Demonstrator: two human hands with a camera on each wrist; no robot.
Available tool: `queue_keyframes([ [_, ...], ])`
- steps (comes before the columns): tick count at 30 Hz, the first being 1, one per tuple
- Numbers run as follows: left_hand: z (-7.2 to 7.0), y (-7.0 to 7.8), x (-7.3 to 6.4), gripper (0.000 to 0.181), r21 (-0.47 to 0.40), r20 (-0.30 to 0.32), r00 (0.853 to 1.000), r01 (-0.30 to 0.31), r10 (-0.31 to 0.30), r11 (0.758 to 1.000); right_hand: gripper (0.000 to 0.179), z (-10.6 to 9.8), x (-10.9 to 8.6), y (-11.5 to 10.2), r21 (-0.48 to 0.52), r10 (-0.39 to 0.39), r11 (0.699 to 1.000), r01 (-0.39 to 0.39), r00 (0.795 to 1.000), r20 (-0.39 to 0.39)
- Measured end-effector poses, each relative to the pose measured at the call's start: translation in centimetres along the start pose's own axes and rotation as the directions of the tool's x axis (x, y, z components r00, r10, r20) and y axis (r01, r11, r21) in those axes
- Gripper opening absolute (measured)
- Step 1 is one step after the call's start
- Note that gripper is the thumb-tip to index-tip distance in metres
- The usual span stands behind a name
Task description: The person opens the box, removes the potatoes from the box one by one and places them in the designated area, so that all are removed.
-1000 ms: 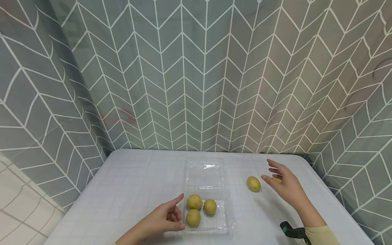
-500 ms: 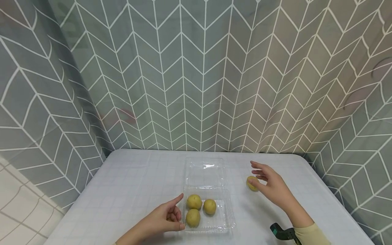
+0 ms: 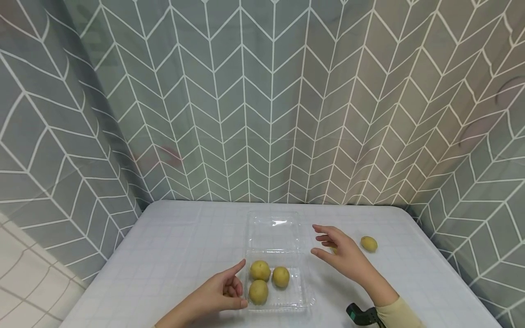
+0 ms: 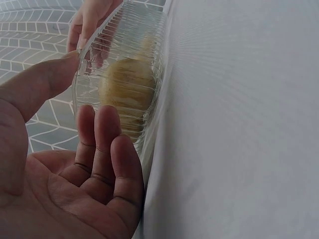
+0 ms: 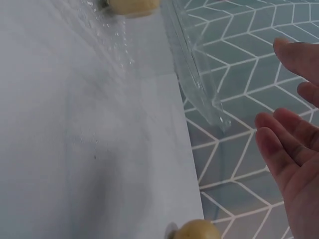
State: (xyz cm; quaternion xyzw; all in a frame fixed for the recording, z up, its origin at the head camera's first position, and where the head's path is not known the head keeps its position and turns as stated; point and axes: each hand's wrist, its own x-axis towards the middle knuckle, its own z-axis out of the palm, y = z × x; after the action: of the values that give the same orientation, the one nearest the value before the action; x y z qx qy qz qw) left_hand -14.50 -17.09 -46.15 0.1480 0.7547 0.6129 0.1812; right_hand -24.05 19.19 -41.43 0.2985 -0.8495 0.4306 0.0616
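Note:
On the table stands an open clear plastic clamshell box (image 3: 301,289) with three yellow, lemon-like fruits (image 3: 260,270) in its left half. My left hand (image 3: 219,289) is at the box's left edge; in the left wrist view one fingertip touches the rim and loosely bent fingers lie by the ribbed wall. My right hand (image 3: 342,255) hovers right of the box with spread, relaxed fingers and holds nothing. Beneath it, one loose yellow fruit shows only a sliver behind the fingers. Another loose yellow fruit (image 3: 369,243) lies farther right.
The box's lid (image 3: 273,232) lies folded back behind the base. A white cloth covers the table (image 3: 184,237). Grey patterned curtains (image 3: 262,114) hang along its back and sides. A black device (image 3: 361,315) is worn on the right wrist.
My right hand has moved left from the far-right fruit, past the nearer one, toward the box. The far-right fruit is now uncovered. My left hand, the box and its fruits have not moved.

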Motion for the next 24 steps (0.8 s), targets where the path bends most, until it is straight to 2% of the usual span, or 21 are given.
queue_keyframes([
  [15, -0.1, -0.3, 0.0, 0.094, 0.016, 0.01, 1.0, -0.029, 0.028, 0.999, 0.059, 3.1, 0.5, -1.0, 0.027, -0.082, 0.996, 0.08, 0.993, 0.086],
  [24, -0.1, -0.5, 0.1, 0.094, 0.006, 0.015, 0.999, -0.043, 0.043, 0.999, 0.054, 5.0, 0.6, -1.1, 0.048, -0.15, 0.988, 0.144, 0.976, 0.158],
])
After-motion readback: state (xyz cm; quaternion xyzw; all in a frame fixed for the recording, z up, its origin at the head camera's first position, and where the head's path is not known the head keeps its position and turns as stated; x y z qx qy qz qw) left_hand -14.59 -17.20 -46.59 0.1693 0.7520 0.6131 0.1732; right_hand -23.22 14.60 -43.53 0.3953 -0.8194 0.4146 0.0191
